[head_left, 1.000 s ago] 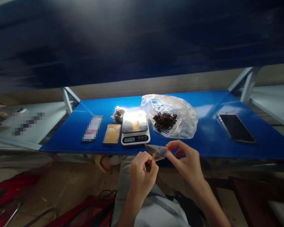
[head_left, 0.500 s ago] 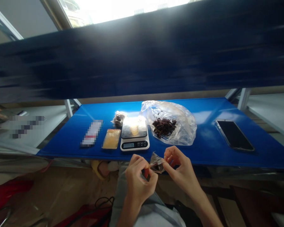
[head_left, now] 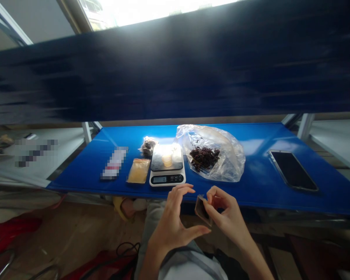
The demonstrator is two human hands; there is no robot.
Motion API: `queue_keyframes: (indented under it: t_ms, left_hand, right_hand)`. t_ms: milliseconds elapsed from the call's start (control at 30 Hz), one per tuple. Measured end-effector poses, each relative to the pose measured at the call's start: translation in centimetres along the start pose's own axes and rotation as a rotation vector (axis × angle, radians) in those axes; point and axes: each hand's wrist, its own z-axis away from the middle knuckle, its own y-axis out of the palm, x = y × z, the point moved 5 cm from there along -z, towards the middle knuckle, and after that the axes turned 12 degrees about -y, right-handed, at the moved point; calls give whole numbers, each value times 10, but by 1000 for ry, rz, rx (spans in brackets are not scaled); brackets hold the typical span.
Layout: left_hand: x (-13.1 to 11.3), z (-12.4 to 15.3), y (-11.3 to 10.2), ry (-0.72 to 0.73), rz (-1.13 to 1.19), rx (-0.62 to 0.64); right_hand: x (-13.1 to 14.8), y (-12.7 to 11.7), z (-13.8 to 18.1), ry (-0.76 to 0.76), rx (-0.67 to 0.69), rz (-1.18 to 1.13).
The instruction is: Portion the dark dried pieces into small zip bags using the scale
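Left fingers (head_left: 177, 193) spread, right fingers (head_left: 217, 194) pinch a small bag (head_left: 201, 212) by a blue tabletop (head_left: 256, 190), window (head_left: 140, 12) beyond.

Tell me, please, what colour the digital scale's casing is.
The scale's casing is white, best seen in the head view.

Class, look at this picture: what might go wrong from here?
The small plastic bag may slip, since only the right hand pinches it, near the front edge of the table. The left hand is open close to the digital scale, so a bump could shift the small cup on it.
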Motion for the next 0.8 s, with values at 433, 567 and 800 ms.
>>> queue_keyframes:
  t_ms: [433,567,800]
  left_hand:
    - [-1,-5,15,51,-129,-47]
    - [-3,-9,7,88,-98,-170]
    - [-12,-32,8,223,208,-518]
  right_hand:
    - [2,-9,-2,-33,-78,-16]
    - [-14,-9,-7,-13,-48,-318]
    - [-50,-11,-40,248,-48,-444]
